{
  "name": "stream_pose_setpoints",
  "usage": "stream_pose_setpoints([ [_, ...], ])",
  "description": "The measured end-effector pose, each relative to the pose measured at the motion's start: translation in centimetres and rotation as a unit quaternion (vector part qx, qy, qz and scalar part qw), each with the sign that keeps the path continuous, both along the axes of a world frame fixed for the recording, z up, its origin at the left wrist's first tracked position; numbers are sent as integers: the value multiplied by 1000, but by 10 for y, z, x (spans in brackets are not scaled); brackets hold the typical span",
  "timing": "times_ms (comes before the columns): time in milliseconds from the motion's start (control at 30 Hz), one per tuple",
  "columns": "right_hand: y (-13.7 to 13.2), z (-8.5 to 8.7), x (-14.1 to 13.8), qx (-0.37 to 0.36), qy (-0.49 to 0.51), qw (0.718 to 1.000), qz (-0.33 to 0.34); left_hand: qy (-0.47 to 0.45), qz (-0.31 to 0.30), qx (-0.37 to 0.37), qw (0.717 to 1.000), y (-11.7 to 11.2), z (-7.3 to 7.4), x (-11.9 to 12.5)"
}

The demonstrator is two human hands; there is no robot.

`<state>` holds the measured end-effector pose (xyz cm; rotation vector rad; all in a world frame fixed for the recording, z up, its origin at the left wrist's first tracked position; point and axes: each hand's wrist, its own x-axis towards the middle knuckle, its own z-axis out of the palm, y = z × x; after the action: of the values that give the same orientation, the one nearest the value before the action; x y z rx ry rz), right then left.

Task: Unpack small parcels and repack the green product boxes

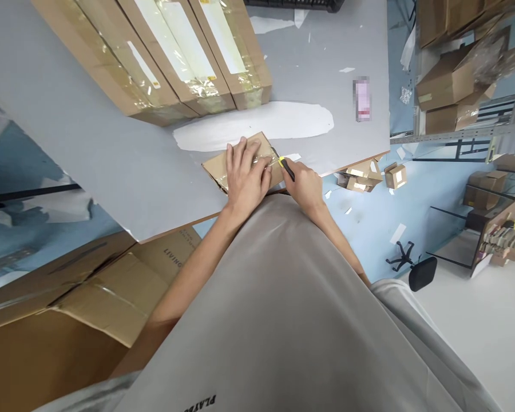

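Observation:
A small flat cardboard box (217, 167), wrapped in clear tape, lies at the near edge of the grey table (90, 149). My left hand (245, 177) rests flat on top of it, fingers spread, pressing it down. My right hand (305, 184) is closed around a black and yellow utility knife (285, 167). The knife's tip meets the taped right end of the box, just beside my left fingertips.
Three long taped cardboard boxes (171, 57) lie at the back of the table. A white patch (274, 123) runs across the tabletop behind the small box. Big cartons (68, 309) stand at lower left. Cardboard scraps (369, 174), shelving (463, 86) and a toppled chair (416, 269) are at right.

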<state>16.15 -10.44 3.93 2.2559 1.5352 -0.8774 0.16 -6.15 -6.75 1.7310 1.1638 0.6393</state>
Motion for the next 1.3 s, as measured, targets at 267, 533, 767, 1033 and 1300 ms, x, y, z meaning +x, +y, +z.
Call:
stream_pose_setpoints([
  [267,6,16,-15,-61,-40,997,7,31,-6,25,999,-3,-11,-4],
  [533,17,20,-25,-78,-67,995,14,69,-42,56,995,-1,-32,-10],
  [767,0,28,-30,-119,-87,989,-12,73,-56,60,994,-2,-36,-9],
  [1033,6,33,-24,-98,-70,993,-5,58,-61,55,995,-4,-32,-9],
  [1300,12,15,-15,-83,-55,995,0,57,-60,58,995,-3,-36,-10],
])
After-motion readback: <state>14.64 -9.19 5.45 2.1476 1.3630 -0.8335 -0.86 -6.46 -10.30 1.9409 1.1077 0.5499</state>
